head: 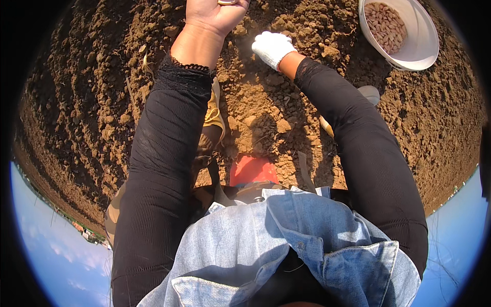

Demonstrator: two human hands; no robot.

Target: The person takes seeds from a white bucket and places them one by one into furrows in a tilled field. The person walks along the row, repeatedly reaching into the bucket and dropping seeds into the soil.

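Note:
My bare left hand (215,15) is turned palm up at the top edge of the view. A small pale piece (228,1) lies in its curled fingers; the frame edge cuts off the rest. To the right, my right hand (272,49) wears a white knitted glove and is lowered to the loose brown soil (253,92). Its fingers are bent down and their tips are hidden, so anything in them cannot be seen. A white bucket (420,34) stands tilted in view at the upper right, holding many pinkish pieces that look like garlic cloves (385,27).
A tan laced shoe (215,115) rests on the soil at left, with part of another (327,126) beside my right forearm. Between my legs is a red object (253,170). A pale rounded thing (369,94) shows behind the right sleeve. Dry stalks (145,63) lie at left.

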